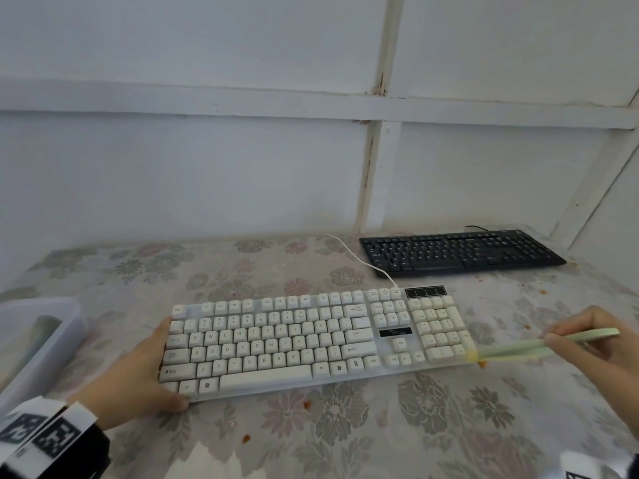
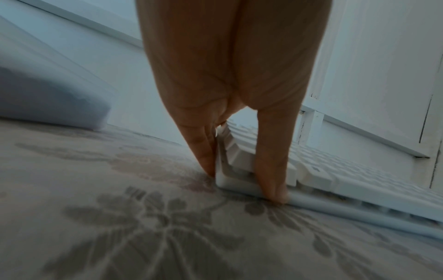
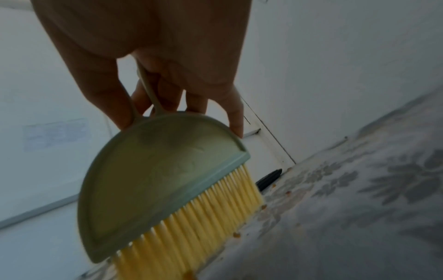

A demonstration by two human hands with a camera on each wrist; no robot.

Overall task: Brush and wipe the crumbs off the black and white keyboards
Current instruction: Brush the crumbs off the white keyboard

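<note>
The white keyboard (image 1: 311, 340) lies flat on the flowered tablecloth in front of me. My left hand (image 1: 157, 368) holds its left end: the fingers (image 2: 203, 151) lie against the side and the thumb (image 2: 273, 174) against the front edge. My right hand (image 1: 581, 340) grips the handle of a green brush (image 1: 518, 347). Its yellow bristles (image 3: 196, 227) touch down at the keyboard's front right corner. Orange crumbs (image 1: 481, 364) lie beside the bristles there. The black keyboard (image 1: 460, 252) sits at the back right, untouched.
A clear plastic container (image 1: 38, 340) stands at the left edge, close to my left wrist. More crumbs (image 1: 246, 438) dot the cloth in front and at the right. The white cable (image 1: 356, 257) runs back toward the wall. White wall panels close off the table's rear and right.
</note>
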